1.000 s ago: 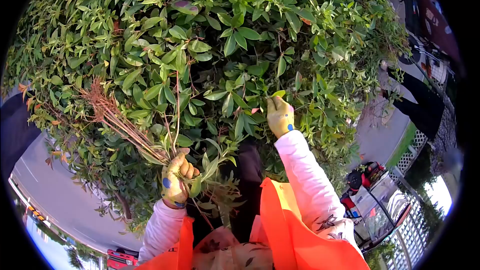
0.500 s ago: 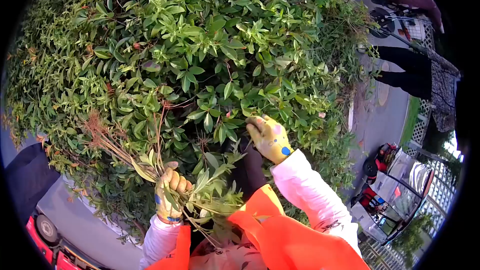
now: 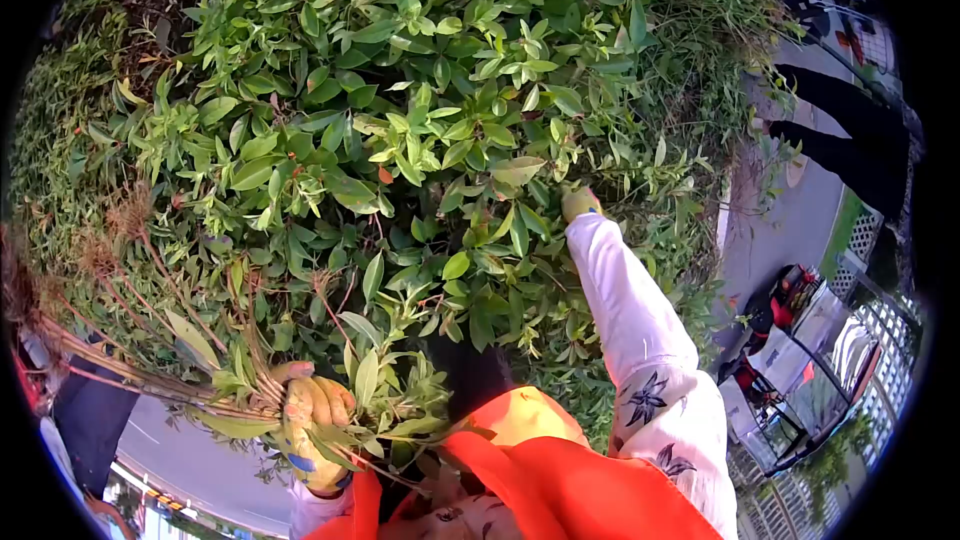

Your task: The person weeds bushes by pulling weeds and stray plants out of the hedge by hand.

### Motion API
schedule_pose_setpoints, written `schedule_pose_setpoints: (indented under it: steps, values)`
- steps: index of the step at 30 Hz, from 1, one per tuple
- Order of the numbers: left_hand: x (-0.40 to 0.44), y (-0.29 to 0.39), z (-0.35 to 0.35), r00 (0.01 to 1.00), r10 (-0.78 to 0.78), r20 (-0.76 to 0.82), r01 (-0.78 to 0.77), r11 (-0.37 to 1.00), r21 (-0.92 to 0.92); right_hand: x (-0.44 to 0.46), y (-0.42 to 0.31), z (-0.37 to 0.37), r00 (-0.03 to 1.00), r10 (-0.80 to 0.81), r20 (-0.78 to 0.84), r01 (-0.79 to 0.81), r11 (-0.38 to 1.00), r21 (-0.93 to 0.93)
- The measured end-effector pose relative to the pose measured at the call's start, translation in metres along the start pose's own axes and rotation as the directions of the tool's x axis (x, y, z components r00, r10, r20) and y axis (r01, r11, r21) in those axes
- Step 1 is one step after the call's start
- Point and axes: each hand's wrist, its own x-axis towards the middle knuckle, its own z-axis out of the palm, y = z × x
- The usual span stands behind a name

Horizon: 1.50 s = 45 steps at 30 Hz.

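My left hand, in a yellow glove with coloured spots, is wrapped round a bunch of cut plant stems. The stems stick out to the left with brownish, wispy ends, while green leaves spread to the right of the fist. Farther up, my right hand, in a matching glove, reaches among the leaves of a dense green shrub. Only the back of that hand and the wrist show. Foliage hides its fingers and anything between them.
Right of the shrub, a person in dark trousers stands on the pavement. A small cart with a clear windscreen is parked below them. Grey road and another person's dark clothing show at lower left.
My right hand has moved up and away, deeper into the leaves, with the arm stretched out. My left hand has shifted down and left with the bunch. The view has moved too.
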Motion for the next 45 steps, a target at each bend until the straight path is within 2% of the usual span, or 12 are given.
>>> schedule_pose_setpoints:
  steps: [7,9,11,15,17,19,24,26,29,33,37,45]
  values:
    - [0.035,-0.012,0.071,0.948,-0.149,-0.282,0.189,0.974,0.122,-0.108,0.008,0.016,0.934,-0.313,0.172,-0.003,0.476,0.88]
    - [0.039,-0.013,0.081,0.923,-0.17,-0.345,0.227,0.965,0.133,-0.143,0.006,-0.057,0.856,-0.515,-0.036,0.485,0.778,0.399]
    - [0.044,-0.018,0.081,0.921,-0.156,-0.358,0.216,0.967,0.133,-0.117,0.014,-0.115,0.735,-0.678,0.002,0.678,0.735,-0.008]
    - [0.053,-0.018,0.091,0.932,-0.144,-0.333,0.189,0.976,0.109,0.024,0.024,-0.129,0.656,-0.755,0.015,0.535,0.451,-0.714]
    - [0.055,-0.016,0.101,0.892,-0.104,-0.439,0.228,0.943,0.241,0.061,0.02,-0.139,0.833,-0.514,0.205,0.453,0.42,-0.786]
    - [0.052,-0.018,0.09,0.902,-0.1,-0.42,0.228,0.937,0.264,0.071,0.024,-0.144,0.879,-0.188,0.438,0.409,0.769,-0.491]
    - [0.052,-0.02,0.1,0.892,-0.114,-0.437,0.253,0.928,0.273,0.021,0.081,-0.055,0.97,-0.123,0.211,0.136,0.99,-0.048]
    - [0.051,-0.02,0.091,0.918,-0.144,-0.37,0.225,0.956,0.187,0.022,0.131,-0.015,0.989,0.145,0.025,-0.147,0.978,0.151]
    - [0.048,-0.026,0.082,0.912,-0.137,-0.386,0.24,0.942,0.235,-0.002,0.157,-0.007,0.982,-0.154,0.109,0.001,0.585,0.811]
    - [0.045,-0.03,0.086,0.891,-0.154,-0.428,0.286,0.921,0.265,-0.096,0.079,-0.136,0.929,-0.184,-0.32,0.33,0.803,0.496]
    - [0.054,-0.024,0.094,0.935,-0.175,-0.308,0.269,0.918,0.293,-0.091,0.02,-0.144,0.857,-0.473,-0.205,0.499,0.86,0.103]
    - [0.043,-0.012,0.05,0.927,-0.157,-0.339,0.31,0.831,0.462,-0.021,0.094,-0.005,0.994,-0.1,0.051,0.105,0.986,-0.129]
